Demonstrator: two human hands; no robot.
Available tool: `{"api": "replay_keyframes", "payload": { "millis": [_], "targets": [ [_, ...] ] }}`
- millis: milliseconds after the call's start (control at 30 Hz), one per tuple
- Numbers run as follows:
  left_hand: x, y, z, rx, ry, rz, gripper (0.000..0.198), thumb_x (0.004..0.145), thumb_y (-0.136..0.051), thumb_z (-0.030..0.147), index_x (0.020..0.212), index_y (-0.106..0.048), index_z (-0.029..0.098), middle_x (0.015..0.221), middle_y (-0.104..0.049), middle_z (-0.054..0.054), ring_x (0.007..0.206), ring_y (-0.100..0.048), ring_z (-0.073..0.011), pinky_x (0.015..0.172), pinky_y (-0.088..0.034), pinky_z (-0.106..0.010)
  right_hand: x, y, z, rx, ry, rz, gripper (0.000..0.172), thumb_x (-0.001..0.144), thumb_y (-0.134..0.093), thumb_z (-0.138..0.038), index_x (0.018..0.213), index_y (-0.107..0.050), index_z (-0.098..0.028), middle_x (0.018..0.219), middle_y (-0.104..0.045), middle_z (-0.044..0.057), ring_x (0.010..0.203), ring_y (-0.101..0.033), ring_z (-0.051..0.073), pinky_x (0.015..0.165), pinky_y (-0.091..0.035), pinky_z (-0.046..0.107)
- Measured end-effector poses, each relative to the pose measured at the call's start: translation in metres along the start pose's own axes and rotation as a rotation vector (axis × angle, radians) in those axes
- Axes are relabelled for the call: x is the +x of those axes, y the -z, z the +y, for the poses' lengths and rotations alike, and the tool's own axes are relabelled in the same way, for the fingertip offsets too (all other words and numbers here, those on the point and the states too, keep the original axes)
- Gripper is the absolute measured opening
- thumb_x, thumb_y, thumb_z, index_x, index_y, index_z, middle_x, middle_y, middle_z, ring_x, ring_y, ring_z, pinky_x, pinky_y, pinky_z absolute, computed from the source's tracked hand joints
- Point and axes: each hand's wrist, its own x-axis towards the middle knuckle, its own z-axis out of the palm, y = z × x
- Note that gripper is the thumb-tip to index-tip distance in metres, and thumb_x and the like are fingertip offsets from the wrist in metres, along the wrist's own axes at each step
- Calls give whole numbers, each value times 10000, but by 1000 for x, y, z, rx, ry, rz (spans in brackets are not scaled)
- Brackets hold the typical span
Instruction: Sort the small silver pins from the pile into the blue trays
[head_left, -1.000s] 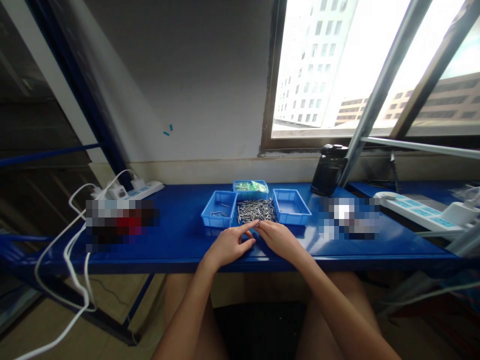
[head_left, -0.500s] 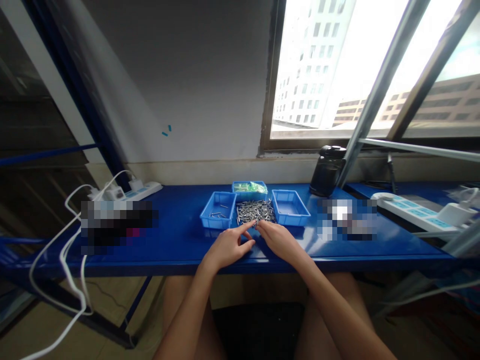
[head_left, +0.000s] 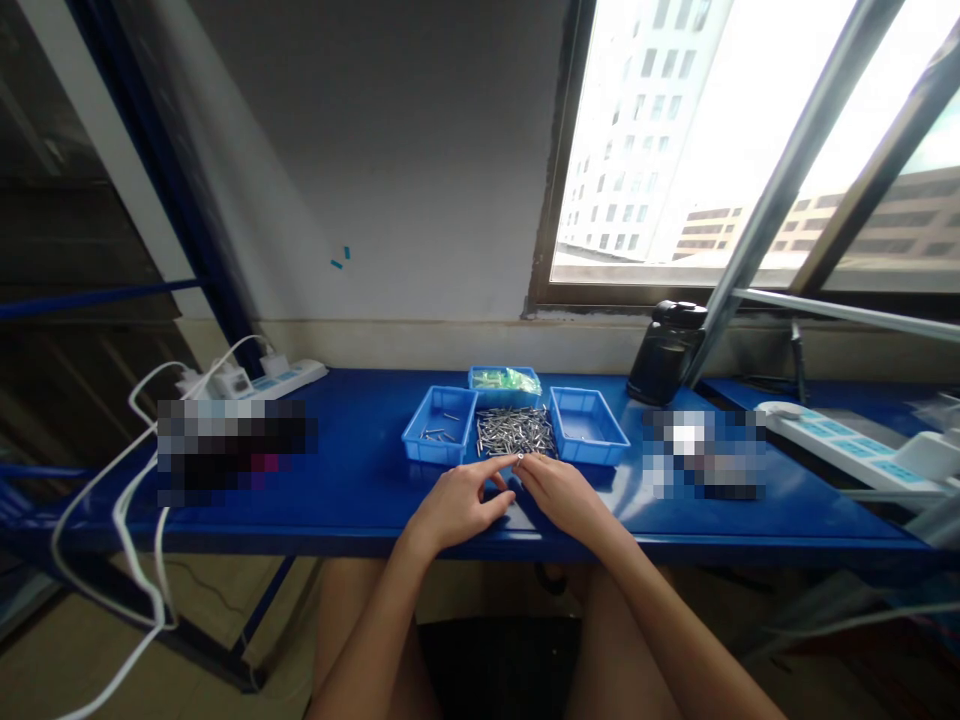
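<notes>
A pile of silver screws [head_left: 516, 432] lies on the blue table between two blue trays. My right hand [head_left: 561, 492] is closed at the near edge of the pile, fingertips pinched on a small metal screw [head_left: 520, 458] whose end shows as a bright ring. From the left, my left hand [head_left: 456, 505] reaches in with its index finger stretched to that screw and its thumb held apart. A few screws lie in the left blue tray [head_left: 431, 454]. Close beside the pile stands the right blue tray [head_left: 589, 452].
Behind the pile is a small blue bin [head_left: 504, 397] with a green-tinted plastic bag [head_left: 517, 380]. A black bottle [head_left: 665, 355] stands at the back right. Power strips lie at the left [head_left: 289, 380] and right [head_left: 840, 440], with white cables hanging at the left edge.
The view has shifted slightly, so the table items sit a little lower and further right. Both hands keep nearly the same pose, fingertips together by the pile.
</notes>
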Motion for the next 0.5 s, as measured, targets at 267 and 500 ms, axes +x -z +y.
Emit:
{"api": "replay_keyframes", "payload": {
  "millis": [267,500],
  "targets": [
    [1,1,2,-31,49,25,466,783,-496,329,1245,-501,265,929,-658,3,628,-536,-115,632,-442,-223,0,1,-1,-21,10,-33,225,915,-381,-235,863,-594,-185,846,-626,47,801,-601,168,676,-429,251],
    [0,0,3,-17,32,44,379,782,-516,328,1147,-584,253,915,-665,6,633,-535,-113,641,-440,-225,-3,1,-1,-4,-7,-26,196,901,-415,-237,820,-585,-185,811,-608,40,748,-596,156,650,-427,241]
  ]
}}
